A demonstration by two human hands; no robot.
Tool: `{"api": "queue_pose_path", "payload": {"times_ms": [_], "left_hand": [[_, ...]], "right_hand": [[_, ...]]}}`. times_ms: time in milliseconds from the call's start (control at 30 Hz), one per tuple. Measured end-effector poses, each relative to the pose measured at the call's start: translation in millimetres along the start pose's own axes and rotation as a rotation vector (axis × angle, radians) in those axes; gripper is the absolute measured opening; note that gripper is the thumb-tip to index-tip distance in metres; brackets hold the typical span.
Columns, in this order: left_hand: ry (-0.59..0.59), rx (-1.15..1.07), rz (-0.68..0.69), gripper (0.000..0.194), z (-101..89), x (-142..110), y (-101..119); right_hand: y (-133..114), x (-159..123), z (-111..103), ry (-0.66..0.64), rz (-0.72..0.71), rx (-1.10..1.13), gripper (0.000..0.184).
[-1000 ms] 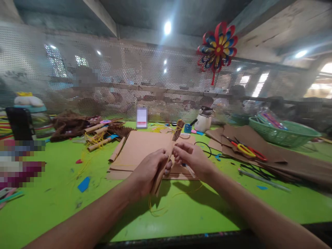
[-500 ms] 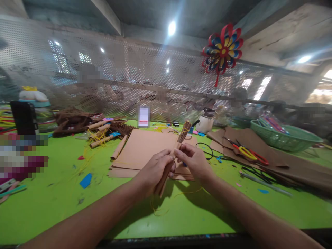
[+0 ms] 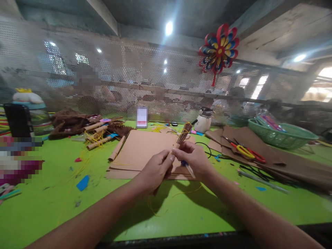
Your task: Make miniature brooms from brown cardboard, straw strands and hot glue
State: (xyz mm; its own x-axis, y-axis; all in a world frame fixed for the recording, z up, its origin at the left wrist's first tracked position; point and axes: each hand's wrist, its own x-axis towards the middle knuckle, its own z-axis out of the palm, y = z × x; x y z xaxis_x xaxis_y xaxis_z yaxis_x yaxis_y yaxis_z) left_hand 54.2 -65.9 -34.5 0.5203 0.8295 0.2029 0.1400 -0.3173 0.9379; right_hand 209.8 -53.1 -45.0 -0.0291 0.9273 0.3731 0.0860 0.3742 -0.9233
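My left hand [image 3: 157,169] is closed round the lower part of a narrow bundle of folded brown paper [image 3: 185,132], thumb on top. The bundle slants up and away, with fine pleats and yellow string near its far end. Thumb and fingers of my right hand [image 3: 193,157] pinch its middle, close beside my left thumb. Both hands are above a stack of flat brown paper sheets [image 3: 144,147]. Partly covered by my right hand is a small dark blue and whitish thing [image 3: 190,169] whose kind I cannot make out. Loose yellow string [image 3: 153,207] hangs or lies below the bundle.
Scissors [image 3: 245,151] lie on large brown paper [image 3: 269,159] at right, near a green basket [image 3: 282,135]. A white jug [image 3: 203,119] and a phone [image 3: 141,117] stand at the back. Paper rolls [image 3: 100,141] tangled with yellow string lie left, near a dark phone [image 3: 18,119].
My fingers have shifted slightly on the paper bundle, and its near end is now mostly behind my left hand. More of the blue and whitish thing shows. The view has turned slightly right.
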Motion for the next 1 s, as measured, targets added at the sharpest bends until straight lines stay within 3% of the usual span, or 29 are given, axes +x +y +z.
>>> {"api": "queue_pose_path", "payload": {"times_ms": [533,1000], "left_hand": [[-0.042,0.088,-0.008,0.029,1.9,0.9,-2.7],[-0.050,0.104,-0.029,0.032,2.6,-0.3,-0.9]], "right_hand": [[-3.8,-1.2,1.4,0.058,0.087,0.066,0.031],[-6.1,-3.6,5.6,0.122,0.048,-0.037,0.035]]}}
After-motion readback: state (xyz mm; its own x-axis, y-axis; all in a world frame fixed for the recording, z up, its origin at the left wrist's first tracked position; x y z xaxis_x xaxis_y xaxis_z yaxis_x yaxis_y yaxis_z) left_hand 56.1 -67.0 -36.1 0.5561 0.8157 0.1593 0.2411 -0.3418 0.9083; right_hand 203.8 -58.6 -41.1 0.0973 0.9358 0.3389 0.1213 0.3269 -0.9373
